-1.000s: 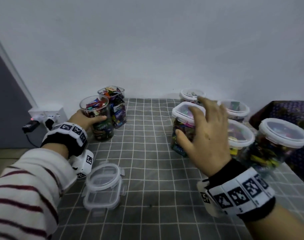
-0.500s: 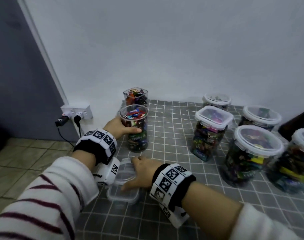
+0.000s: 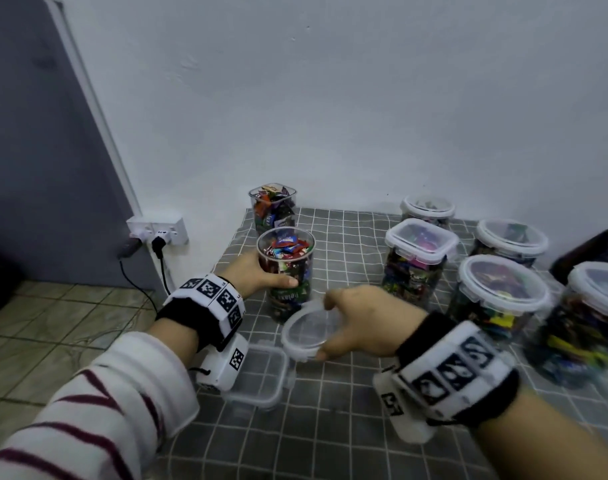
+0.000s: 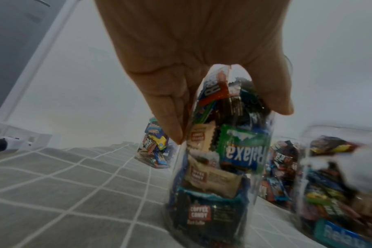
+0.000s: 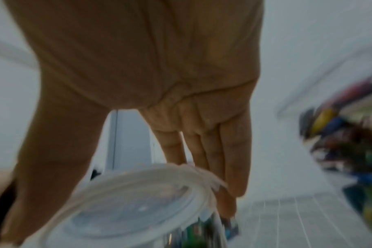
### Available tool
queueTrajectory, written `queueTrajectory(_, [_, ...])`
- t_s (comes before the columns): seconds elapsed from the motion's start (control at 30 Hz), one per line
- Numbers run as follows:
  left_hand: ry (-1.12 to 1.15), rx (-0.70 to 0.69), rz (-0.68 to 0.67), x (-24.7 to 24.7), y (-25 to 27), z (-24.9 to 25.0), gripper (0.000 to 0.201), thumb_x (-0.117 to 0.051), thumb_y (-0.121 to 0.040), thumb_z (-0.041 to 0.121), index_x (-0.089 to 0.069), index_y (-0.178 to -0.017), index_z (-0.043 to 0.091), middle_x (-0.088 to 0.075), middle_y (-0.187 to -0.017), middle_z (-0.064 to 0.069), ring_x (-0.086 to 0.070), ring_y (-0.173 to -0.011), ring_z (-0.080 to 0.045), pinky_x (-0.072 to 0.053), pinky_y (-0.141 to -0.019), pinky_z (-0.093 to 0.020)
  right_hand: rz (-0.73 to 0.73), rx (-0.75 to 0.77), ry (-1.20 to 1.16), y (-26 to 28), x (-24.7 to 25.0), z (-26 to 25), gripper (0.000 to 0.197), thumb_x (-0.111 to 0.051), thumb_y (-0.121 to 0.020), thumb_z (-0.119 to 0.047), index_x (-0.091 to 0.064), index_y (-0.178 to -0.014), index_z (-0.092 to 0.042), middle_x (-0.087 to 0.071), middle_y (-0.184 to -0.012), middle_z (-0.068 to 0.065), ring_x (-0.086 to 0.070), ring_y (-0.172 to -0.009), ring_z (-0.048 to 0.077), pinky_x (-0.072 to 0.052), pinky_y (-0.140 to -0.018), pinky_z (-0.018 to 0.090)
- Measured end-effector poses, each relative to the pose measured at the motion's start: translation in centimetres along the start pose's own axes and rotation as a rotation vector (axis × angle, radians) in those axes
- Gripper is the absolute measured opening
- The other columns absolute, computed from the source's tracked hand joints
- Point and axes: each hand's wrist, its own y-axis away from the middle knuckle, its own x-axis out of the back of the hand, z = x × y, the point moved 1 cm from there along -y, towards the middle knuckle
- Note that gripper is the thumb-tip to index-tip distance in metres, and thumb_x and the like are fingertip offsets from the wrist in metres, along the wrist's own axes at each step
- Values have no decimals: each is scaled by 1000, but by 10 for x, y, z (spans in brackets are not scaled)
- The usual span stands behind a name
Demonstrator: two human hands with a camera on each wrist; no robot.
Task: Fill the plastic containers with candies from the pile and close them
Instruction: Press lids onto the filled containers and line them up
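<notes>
A round clear container (image 3: 288, 268) full of wrapped candies stands open on the grey checked cloth (image 3: 330, 427). My left hand (image 3: 261, 277) grips its side, thumb in front; the left wrist view shows the container (image 4: 219, 159) between thumb and fingers. My right hand (image 3: 358, 320) holds a round clear lid (image 3: 309, 329) by its rim, lifted just in front of that container and tilted. In the blurred right wrist view the lid (image 5: 134, 206) sits between thumb and fingers (image 5: 234, 159). A second open, filled square container (image 3: 273, 209) stands behind.
A rectangular clip lid (image 3: 261, 375) lies on the cloth under my left wrist. Several closed, filled containers (image 3: 418, 261) stand at the right, one large (image 3: 500, 299). A wall socket with plugs (image 3: 157, 233) is left of the cloth; tiled floor lies beyond the cloth's left edge.
My right hand came over from the closed containers at the right, took the round lid off the stacked lids and lifted it toward the open container. The left hand kept its grip.
</notes>
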Motion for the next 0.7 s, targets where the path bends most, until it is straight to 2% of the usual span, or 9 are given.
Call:
queueTrajectory(0.07, [13, 22, -28, -7, 3, 2, 66, -88, -55, 21, -59, -114, 16, -68, -106, 3, -63, -98, -8, -44, -100, -35, 75, -28, -108, 23, 23, 11, 67, -74, -68, -54, -50, -121, -20, -57, -100, -3, -53, -94, 16, -43, -79, 27])
queueTrajectory(0.13, [20, 16, -71, -17, 6, 4, 78, -89, -52, 32, -57, -121, 12, -68, -110, 1, -63, -102, -10, -45, -99, -34, 198, -35, -228, 38, 41, 18, 64, -75, -66, -53, -51, -118, -24, -55, -96, -9, -53, -90, 11, -41, -76, 25])
queueTrajectory(0.17, [31, 8, -96, -23, 8, 7, 80, -89, -52, 32, -56, -123, 14, -67, -113, 1, -62, -106, -10, -45, -99, -33, 266, -23, -254, 41, 46, 19, 66, -75, -66, -52, -51, -120, -25, -56, -99, -8, -53, -93, 10, -41, -78, 25])
queueTrajectory(0.23, [48, -6, -125, -35, 11, 10, 77, -87, -58, 16, -52, -127, 16, -65, -117, 2, -59, -110, -9, -42, -102, -31, 374, -5, -256, 38, 50, 21, 72, -75, -68, -50, -47, -129, -23, -58, -114, -4, -53, -104, 11, -41, -85, 25])
queueTrajectory(0.3, [75, -29, -140, -49, 15, 15, 75, -84, -60, 5, -52, -127, 15, -65, -116, 4, -60, -108, -4, -44, -98, -26, 427, -9, -250, 30, 50, 23, 78, -75, -70, -46, -42, -136, -19, -54, -131, -1, -50, -117, 14, -39, -95, 26])
queueTrajectory(0.37, [74, -55, -158, -62, 19, 19, 71, -83, -61, 4, -53, -124, 15, -66, -115, 3, -61, -105, -3, -45, -96, -22, 419, -22, -249, 24, 47, 27, 80, -75, -72, -44, -39, -140, -18, -50, -137, 2, -47, -122, 16, -36, -98, 27])
queueTrajectory(0.5, [67, -89, -166, -79, 24, 19, 78, -85, -47, 30, -57, -120, 23, -66, -117, 2, -59, -112, -9, -44, -101, -29, 336, -63, -259, 20, 40, 37, 79, -74, -73, -43, -39, -140, -20, -49, -138, 3, -45, -124, 17, -35, -101, 29])
queueTrajectory(0.63, [59, -94, -172, -85, 24, 21, 85, -84, -46, 35, -55, -125, 20, -66, -118, 3, -59, -113, -9, -43, -104, -34, 311, -87, -232, 21, 39, 43, 80, -73, -74, -45, -38, -141, -20, -47, -139, 3, -43, -126, 17, -33, -102, 29])
queueTrajectory(0.7, [66, -75, -174, -86, 23, 20, 89, -85, -46, 36, -53, -127, 18, -66, -117, 2, -60, -112, -11, -43, -104, -38, 312, -91, -217, 22, 39, 45, 79, -73, -74, -44, -39, -141, -18, -48, -138, 3, -44, -125, 17, -33, -98, 26])
